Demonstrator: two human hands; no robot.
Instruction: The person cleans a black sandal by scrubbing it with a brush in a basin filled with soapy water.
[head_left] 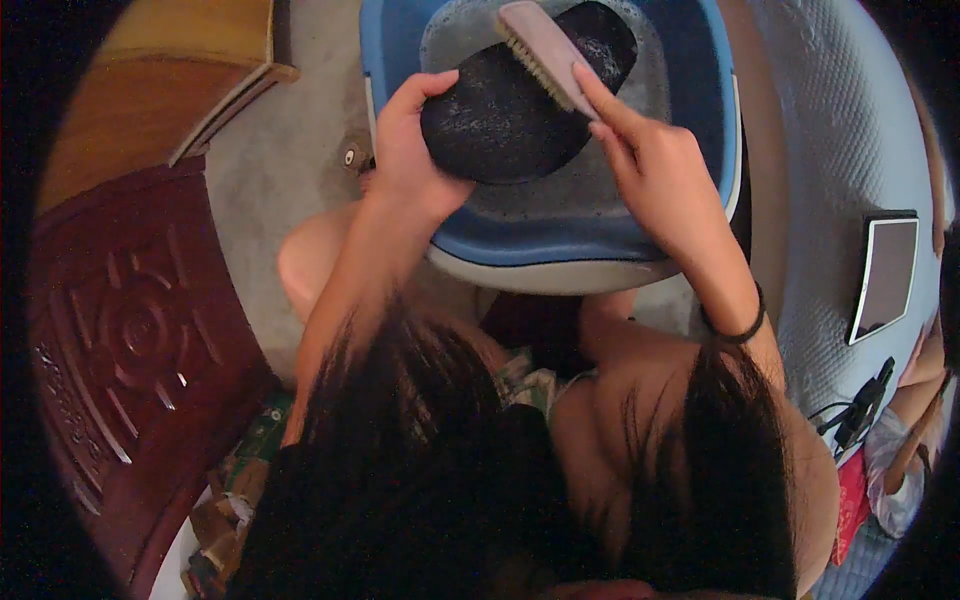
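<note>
Over a blue basin [548,246] of cloudy water, my left hand [410,140] grips the wide rounded end of a black slipper [500,120]. Its thumb lies on the upper face; the other fingers are hidden behind and beneath. The slipper is shaped like a shoe sole, with whitish suds on its surface, and slants up to the right. In my right hand [655,160] is a pale pink scrubbing brush [545,45], held by its handle with the index finger stretched along its back. The brush's light bristles face the slipper and seem to touch it.
My bare knees flank the basin's near side. To the left stand a dark red carved wooden panel [140,330] and a brown wooden cabinet [170,80]. On the right, a tablet [885,275] and a black cable [862,405] lie on a pale blue quilted bed [840,130].
</note>
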